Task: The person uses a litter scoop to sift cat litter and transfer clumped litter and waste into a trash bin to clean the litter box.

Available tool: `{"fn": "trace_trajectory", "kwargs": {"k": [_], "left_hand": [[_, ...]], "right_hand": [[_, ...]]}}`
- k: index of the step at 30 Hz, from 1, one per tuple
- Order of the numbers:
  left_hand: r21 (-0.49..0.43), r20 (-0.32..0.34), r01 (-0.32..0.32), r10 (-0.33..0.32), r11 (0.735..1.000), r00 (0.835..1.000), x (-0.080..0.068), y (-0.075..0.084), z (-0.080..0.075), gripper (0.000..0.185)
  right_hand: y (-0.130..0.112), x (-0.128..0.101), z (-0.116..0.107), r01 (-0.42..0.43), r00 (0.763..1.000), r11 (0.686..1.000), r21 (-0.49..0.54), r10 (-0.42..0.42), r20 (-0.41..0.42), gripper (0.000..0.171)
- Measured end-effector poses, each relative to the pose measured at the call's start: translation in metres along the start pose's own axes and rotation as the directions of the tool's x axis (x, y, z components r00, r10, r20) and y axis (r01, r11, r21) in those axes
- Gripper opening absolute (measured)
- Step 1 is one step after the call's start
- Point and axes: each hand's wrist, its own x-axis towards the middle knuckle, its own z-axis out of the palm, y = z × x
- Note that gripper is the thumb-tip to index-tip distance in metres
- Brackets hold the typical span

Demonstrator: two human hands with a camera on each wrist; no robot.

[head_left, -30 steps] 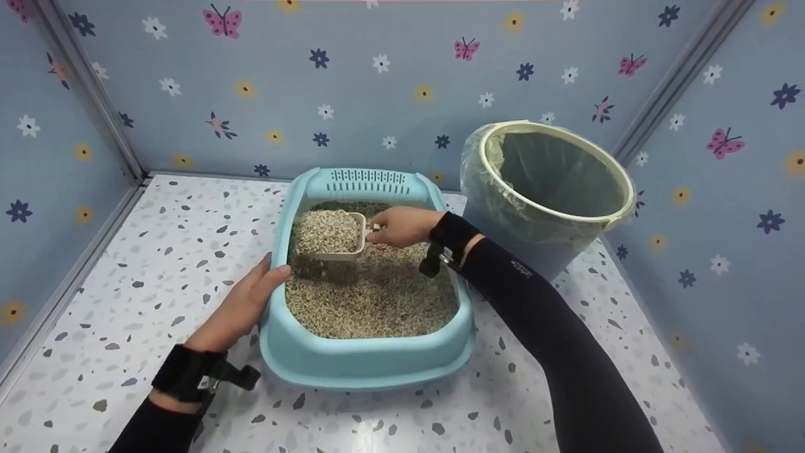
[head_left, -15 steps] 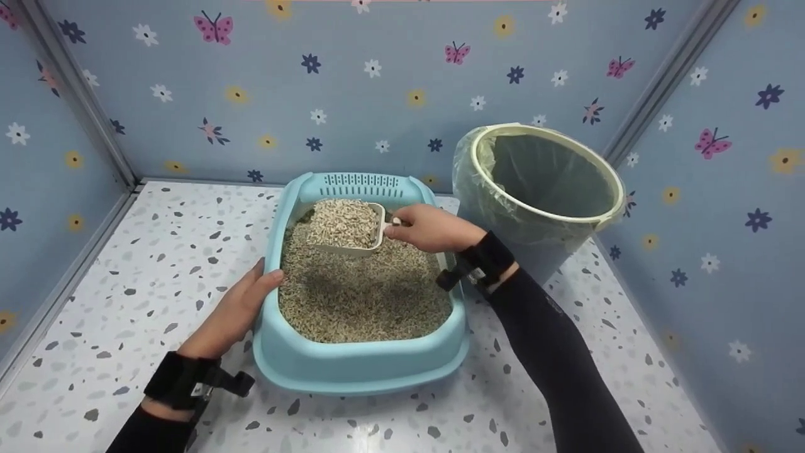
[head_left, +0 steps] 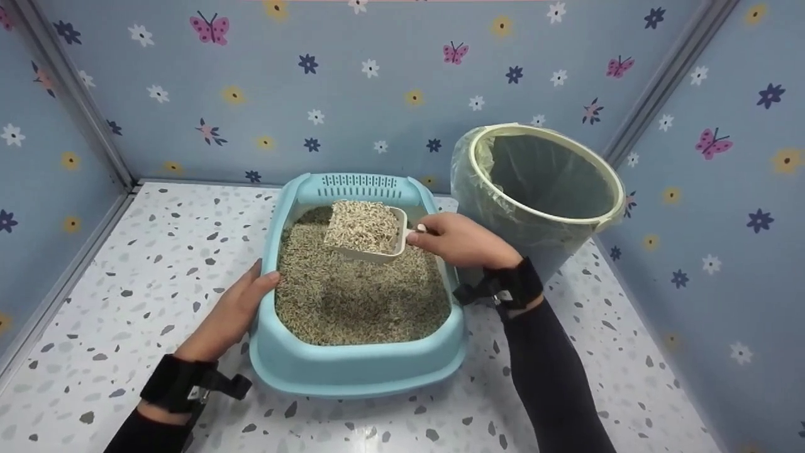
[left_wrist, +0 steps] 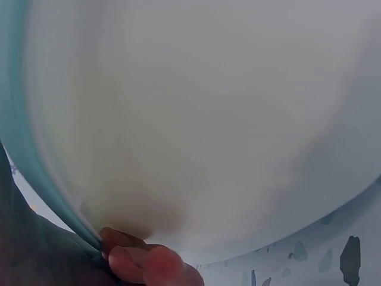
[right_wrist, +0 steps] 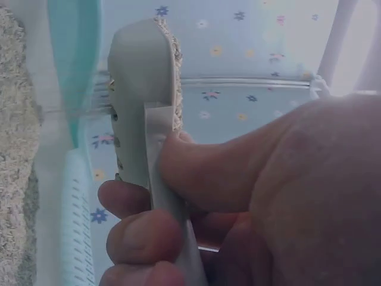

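A light-blue litter box (head_left: pixel 352 368) stands on the floor, filled with grainy litter (head_left: pixel 314 296). My left hand (head_left: pixel 226 314) grips its left rim, thumb on top and fingers (left_wrist: pixel 155 265) curled beneath the rim, as the left wrist view shows. With my right hand (head_left: pixel 462 239) I hold a white litter scoop (head_left: pixel 402 233) by its handle, thumb along it and fingers wrapped round. Heaped pale litter (head_left: pixel 365 226) fills the scoop, which hovers roughly level over the back of the box. In the right wrist view the scoop (right_wrist: pixel 140 71) appears from its slotted side.
A bin (head_left: pixel 534 233) lined with a clear yellowish bag (head_left: pixel 471 170) stands right of the box, behind my right forearm. Blue flowered panels (head_left: pixel 352 94) enclose the speckled floor (head_left: pixel 157 251) at the back and both sides.
The loaded scoop has risen from the litter and moved right with my right hand. My left hand keeps its place on the rim.
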Motion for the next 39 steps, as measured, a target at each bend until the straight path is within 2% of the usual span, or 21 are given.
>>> {"fn": "trace_trajectory", "kwargs": {"k": [5, 17, 26, 33, 39], "left_hand": [[-0.034, 0.008, -0.031, 0.031, 0.999, 0.999, 0.002, -0.002, 0.001, 0.085], [-0.027, 0.012, -0.003, 0.003, 1.000, 1.000, 0.003, -0.003, 0.001, 0.087], [0.012, -0.008, 0.000, 0.001, 1.000, 1.000, -0.001, -0.001, 0.000, 0.087], [-0.035, 0.025, -0.008, 0.009, 0.999, 1.000, 0.001, 0.001, 0.002, 0.089], [-0.006, -0.004, -0.004, 0.004, 1.000, 1.000, -0.003, -0.001, 0.001, 0.088]], "right_hand": [[0.007, -0.020, -0.004, -0.005, 0.998, 1.000, 0.022, 0.006, -0.068, 0.039], [0.029, -0.058, 0.006, -0.068, 0.984, 0.997, 0.024, 0.071, -0.166, 0.037], [0.029, -0.057, 0.012, -0.066, 0.981, 0.998, -0.003, 0.064, -0.185, 0.033], [0.030, -0.056, 0.012, -0.071, 0.976, 0.997, 0.015, 0.073, -0.208, 0.019], [0.030, -0.052, 0.014, -0.013, 0.973, 0.999, 0.036, 0.021, -0.228, 0.018]]}}
